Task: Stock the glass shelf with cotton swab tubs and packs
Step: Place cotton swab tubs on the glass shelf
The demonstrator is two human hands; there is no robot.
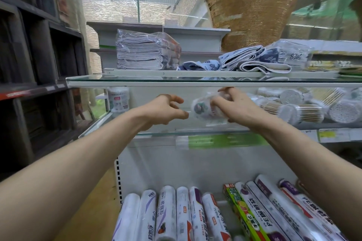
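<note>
Wrap rolls below glass shelf bearing swab tubs.

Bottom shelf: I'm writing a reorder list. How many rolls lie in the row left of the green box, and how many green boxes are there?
Green box: 1
Rolls in the row to its left: 6
Total: 7
</note>
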